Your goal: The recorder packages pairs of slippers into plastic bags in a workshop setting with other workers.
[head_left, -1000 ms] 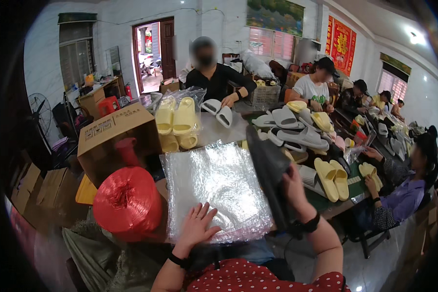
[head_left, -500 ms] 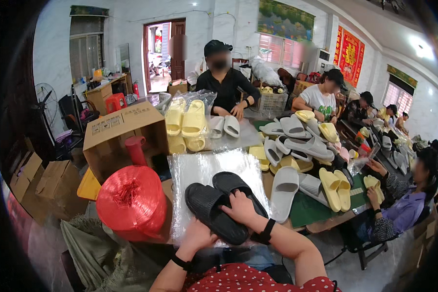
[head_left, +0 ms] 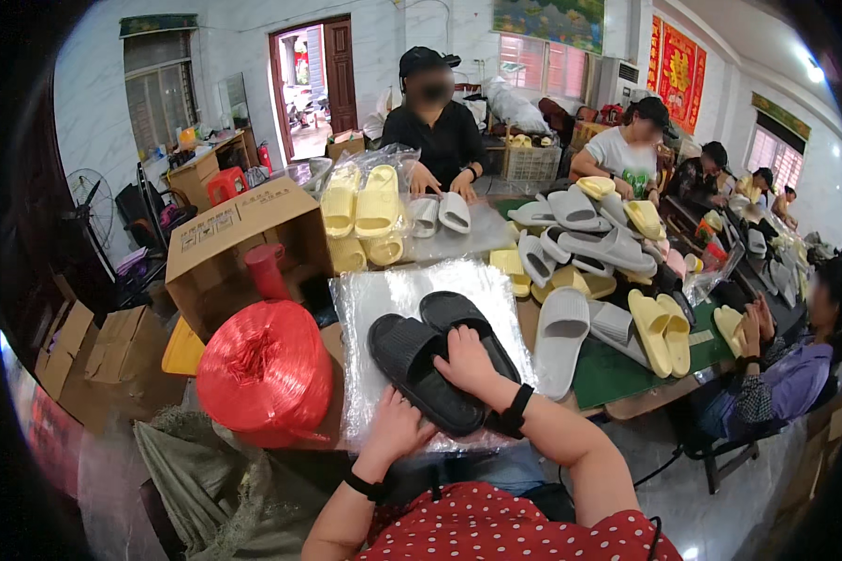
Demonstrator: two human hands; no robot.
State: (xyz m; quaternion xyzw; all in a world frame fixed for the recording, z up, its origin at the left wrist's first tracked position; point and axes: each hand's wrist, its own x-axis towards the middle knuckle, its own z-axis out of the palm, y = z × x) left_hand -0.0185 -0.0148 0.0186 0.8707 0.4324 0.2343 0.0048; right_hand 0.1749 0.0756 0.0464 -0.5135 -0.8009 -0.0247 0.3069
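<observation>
Moderately bright; lit by daylight through doorway [head_left: 304, 89] and by ceiling lamp [head_left: 815, 72], top right; glaring on clear plastic bags [head_left: 393, 294]; bowed and blackened toward fisheye rim.

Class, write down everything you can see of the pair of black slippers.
The black slippers look like rubber or foam, each with one broad ribbed strap and an open back. They lie soles down, side by side, toes pointing away and leftward, on a stack of shiny clear plastic. The right hand touches them near the middle; the left hand is beside the left slipper, contact unclear.
</observation>
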